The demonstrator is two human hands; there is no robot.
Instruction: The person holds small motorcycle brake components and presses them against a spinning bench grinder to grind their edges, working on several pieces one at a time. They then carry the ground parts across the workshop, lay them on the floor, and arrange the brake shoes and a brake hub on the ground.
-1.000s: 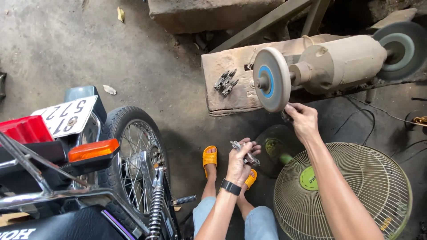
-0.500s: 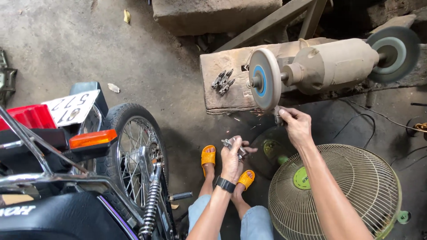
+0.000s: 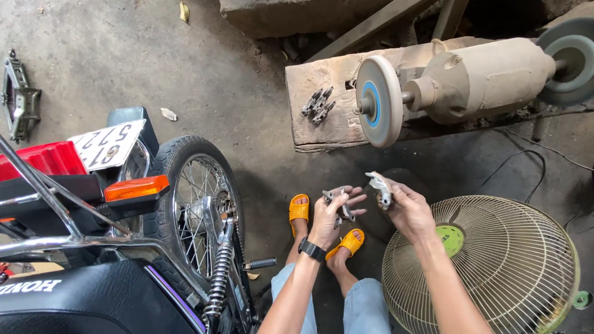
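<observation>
Grey metal parts sit in both hands. The left hand (image 3: 329,218) has its fingers curled around a small metal part (image 3: 339,203), with some fingertips spread out. The right hand (image 3: 408,211) pinches another metal piece (image 3: 379,187) between thumb and fingers, just below the grinding wheel (image 3: 377,101). More small parts (image 3: 318,105) lie on the wood block (image 3: 322,133) near the wheel. A fan (image 3: 495,266) lies on the floor by the right arm. A motorbike wheel (image 3: 197,192) stands to the left.
</observation>
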